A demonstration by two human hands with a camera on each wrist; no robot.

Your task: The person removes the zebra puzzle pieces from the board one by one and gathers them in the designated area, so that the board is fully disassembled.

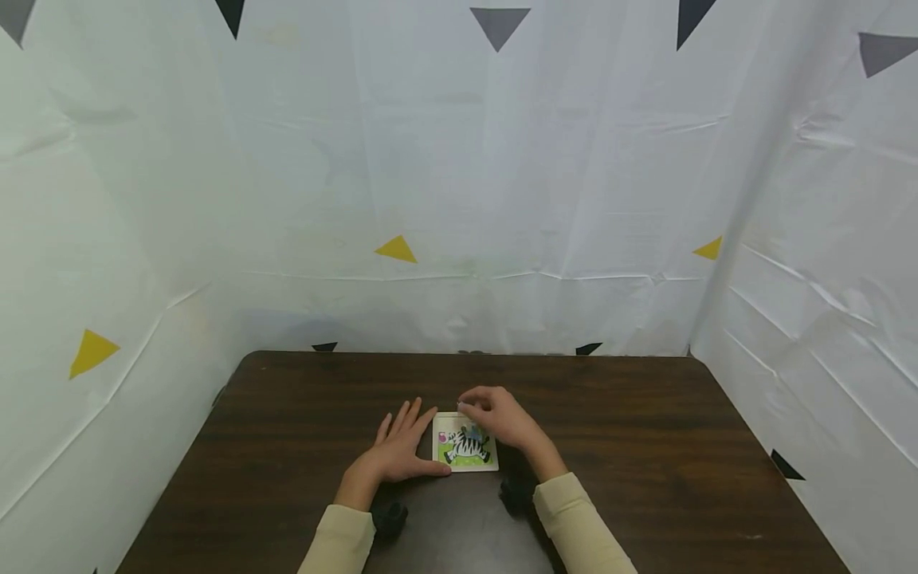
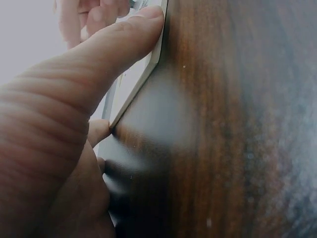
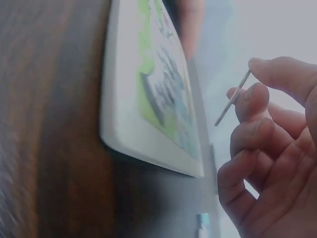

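Observation:
A small square picture puzzle board with a pale rim and a zebra on green lies flat on the table. My left hand is at its left side, fingers spread, with the thumb on the near edge and a fingertip by the far left corner. Over the board's far edge, my right hand pinches a thin flat piece between thumb and fingertips. That piece shows nearly edge-on in the right wrist view, raised off the board; its face is hidden.
The dark brown wooden table extends on both sides. White sheeting with grey, black and yellow triangles hangs behind and beside it. A dark device sits at the left wrist, another at the right.

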